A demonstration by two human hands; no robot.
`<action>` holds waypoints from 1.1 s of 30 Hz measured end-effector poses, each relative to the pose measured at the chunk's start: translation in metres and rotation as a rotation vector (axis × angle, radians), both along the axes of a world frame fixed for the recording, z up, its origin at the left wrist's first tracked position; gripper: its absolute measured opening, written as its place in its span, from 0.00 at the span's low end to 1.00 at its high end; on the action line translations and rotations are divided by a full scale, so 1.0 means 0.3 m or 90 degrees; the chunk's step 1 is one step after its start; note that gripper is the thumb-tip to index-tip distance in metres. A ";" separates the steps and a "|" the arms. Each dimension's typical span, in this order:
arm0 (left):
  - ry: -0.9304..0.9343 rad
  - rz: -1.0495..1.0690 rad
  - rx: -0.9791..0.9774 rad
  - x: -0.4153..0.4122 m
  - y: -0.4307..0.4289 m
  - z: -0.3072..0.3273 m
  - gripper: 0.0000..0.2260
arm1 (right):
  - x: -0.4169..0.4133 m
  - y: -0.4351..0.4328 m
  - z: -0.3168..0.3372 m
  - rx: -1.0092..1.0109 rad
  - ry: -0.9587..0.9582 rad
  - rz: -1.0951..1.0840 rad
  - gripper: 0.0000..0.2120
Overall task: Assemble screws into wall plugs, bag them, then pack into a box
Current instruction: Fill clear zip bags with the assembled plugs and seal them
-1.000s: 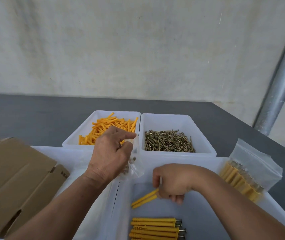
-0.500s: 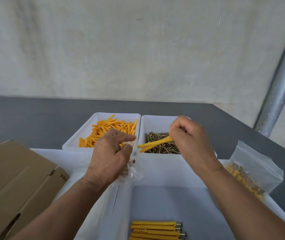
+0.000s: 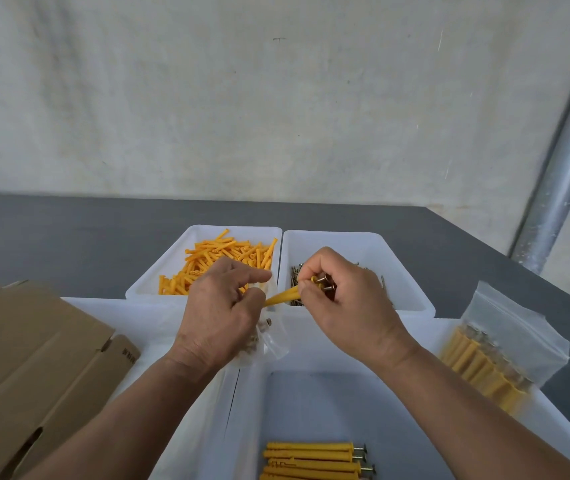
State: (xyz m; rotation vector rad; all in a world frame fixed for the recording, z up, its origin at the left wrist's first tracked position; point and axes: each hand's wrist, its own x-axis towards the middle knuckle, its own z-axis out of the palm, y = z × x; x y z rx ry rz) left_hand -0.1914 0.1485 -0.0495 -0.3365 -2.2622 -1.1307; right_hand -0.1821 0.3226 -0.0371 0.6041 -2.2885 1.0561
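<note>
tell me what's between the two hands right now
Head view: yellow plugs with screws span from right hand toward the clear bag held by left hand.

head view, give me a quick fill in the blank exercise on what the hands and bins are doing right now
1. The right hand feeds assembled plugs into a clear ____ held by the left hand.
2. The far left bin holds loose ____ wall plugs.
3. The far right bin holds bare ____.
4. The filled bag lies at the ____ edge of the scene.

Missing words: bag; orange; screws; right
</note>
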 end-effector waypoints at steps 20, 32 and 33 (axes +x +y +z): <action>0.016 -0.023 0.012 0.007 0.005 0.005 0.18 | 0.000 -0.056 -0.034 0.060 -0.197 0.087 0.12; 0.013 -0.021 0.035 0.012 0.006 0.007 0.18 | 0.011 -0.051 -0.007 0.091 -0.148 0.075 0.07; 0.013 -0.021 0.038 0.013 0.006 0.008 0.18 | 0.017 -0.037 0.012 0.045 -0.186 0.058 0.07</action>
